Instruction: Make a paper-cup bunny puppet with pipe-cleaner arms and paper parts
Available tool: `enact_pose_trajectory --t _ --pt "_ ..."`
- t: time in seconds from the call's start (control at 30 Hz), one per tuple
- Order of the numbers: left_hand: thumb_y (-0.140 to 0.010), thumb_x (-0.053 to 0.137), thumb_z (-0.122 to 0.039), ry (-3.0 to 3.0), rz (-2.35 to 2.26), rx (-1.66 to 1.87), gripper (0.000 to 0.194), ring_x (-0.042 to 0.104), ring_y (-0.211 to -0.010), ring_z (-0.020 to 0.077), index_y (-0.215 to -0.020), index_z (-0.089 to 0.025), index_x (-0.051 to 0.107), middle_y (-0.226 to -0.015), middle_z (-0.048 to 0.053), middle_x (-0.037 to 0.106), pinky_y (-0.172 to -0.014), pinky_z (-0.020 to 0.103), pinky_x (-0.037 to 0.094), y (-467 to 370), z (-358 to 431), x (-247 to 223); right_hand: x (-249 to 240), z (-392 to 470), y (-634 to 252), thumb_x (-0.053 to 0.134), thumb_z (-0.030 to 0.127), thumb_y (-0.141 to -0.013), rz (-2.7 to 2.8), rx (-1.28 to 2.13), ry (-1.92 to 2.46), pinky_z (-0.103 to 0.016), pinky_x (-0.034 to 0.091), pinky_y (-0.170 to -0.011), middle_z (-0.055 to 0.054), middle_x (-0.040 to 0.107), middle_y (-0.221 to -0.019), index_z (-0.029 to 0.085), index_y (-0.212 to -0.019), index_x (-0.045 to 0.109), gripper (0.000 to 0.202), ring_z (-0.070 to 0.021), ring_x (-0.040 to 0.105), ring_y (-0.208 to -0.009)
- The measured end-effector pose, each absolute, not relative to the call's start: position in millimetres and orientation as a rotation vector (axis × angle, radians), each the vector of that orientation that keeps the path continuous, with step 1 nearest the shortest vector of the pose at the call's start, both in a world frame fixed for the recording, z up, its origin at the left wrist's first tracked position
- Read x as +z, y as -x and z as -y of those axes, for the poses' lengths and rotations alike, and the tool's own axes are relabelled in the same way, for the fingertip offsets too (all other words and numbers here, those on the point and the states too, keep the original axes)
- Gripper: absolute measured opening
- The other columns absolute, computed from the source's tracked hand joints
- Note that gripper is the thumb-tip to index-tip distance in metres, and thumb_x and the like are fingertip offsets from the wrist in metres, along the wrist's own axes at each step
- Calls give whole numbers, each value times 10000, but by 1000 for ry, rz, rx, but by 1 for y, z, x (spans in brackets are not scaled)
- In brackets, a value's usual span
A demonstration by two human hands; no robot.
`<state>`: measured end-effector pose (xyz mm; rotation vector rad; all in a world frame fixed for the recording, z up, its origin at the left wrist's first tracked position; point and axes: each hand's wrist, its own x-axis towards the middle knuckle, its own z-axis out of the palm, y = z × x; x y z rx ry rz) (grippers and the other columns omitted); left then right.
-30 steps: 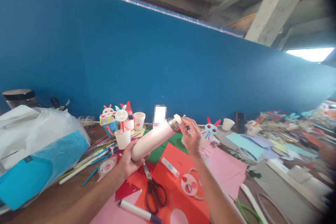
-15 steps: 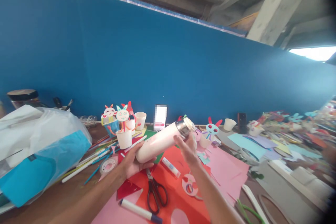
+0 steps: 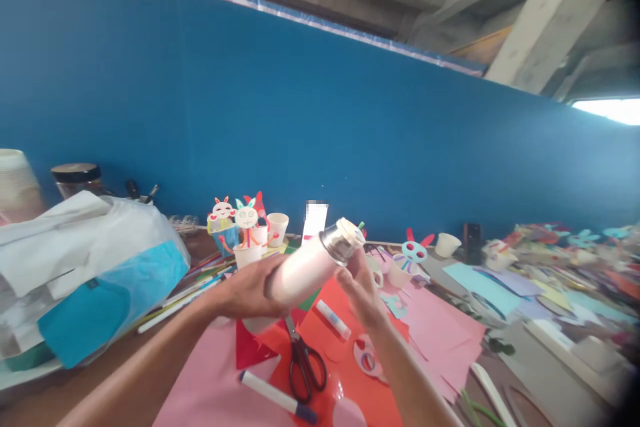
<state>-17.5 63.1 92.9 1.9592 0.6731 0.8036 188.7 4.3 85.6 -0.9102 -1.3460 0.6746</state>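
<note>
A pale pink-white thermos flask (image 3: 305,271) is held tilted over the worktable, its silver neck and cream stopper pointing up and to the right. My left hand (image 3: 255,290) is wrapped round the lower body. At the neck, my right hand (image 3: 364,290) is closed, thumb in front and other fingers partly hidden behind the flask. Just behind that hand shows a white mug (image 3: 375,268) with a handle. Beneath the flask lie black-handled scissors (image 3: 304,363), a glue stick (image 3: 333,319) and a marker (image 3: 277,396) on red paper (image 3: 345,360) and pink paper (image 3: 205,373).
Paper cups with rabbit-faced figures (image 3: 247,217) stand behind to the left, another rabbit figure (image 3: 414,252) to the right. A plastic bag (image 3: 145,233) fills the left side. Coloured paper sheets (image 3: 475,287) lie right. A blue partition (image 3: 320,93) closes off the back.
My left hand has come up further over the flask's body. The flask is tilted a little more steeply, and its stopper has shifted slightly left. The whole scene has slid right in view.
</note>
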Motion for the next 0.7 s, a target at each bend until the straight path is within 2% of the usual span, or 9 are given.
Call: enact_pose_trajectory --t 0.07,0.13,0.23,0.33,0.5,0.7 --pt "-469 750 -204 -2074 -791 887 583 595 -792 251 -1036 -215 613 -882 32 661 -683 328 488 36 -78 107 83 -10 -198 486 585 -756 1314 742 867 -327 495 -732 -117 509 -1231 234 -1263 342 633 -254 539 -1055" --pt "-475 757 -241 -2018 -977 1096 655 591 -809 242 -1098 -186 563 -908 40 654 -687 322 487 58 -98 116 77 -15 -210 412 553 -816 1208 797 894 -320 499 -681 -137 547 -1182 218 -1291 293 593 -237 578 -992" --pt "-542 728 -328 -1888 -1379 1359 636 581 -776 199 -1115 -153 514 -928 40 631 -675 302 481 87 -127 116 66 -21 -226 440 490 -829 1107 818 982 -279 489 -608 -117 626 -1032 199 -1297 284 573 -199 631 -833" --pt "-541 723 -373 -1710 -1812 1532 633 569 -783 190 -1080 -123 504 -960 51 613 -690 307 473 107 -149 104 55 -21 -239 486 461 -816 1093 817 1077 -257 474 -571 -87 645 -945 195 -1292 295 577 -171 636 -724" --pt "-565 686 -470 -1597 -2060 1534 694 570 -838 219 -1107 -110 446 -1027 91 586 -692 309 464 121 -174 74 38 -16 -259 518 444 -801 1033 734 1165 -245 451 -520 -54 641 -830 186 -1254 341 551 -150 608 -626" --pt "-580 686 -440 -1596 -2075 1453 749 558 -905 238 -1164 -84 380 -1085 132 553 -735 321 453 119 -188 51 23 -8 -270 543 452 -780 1017 733 1184 -257 441 -513 -36 632 -778 190 -1187 401 505 -143 582 -579"
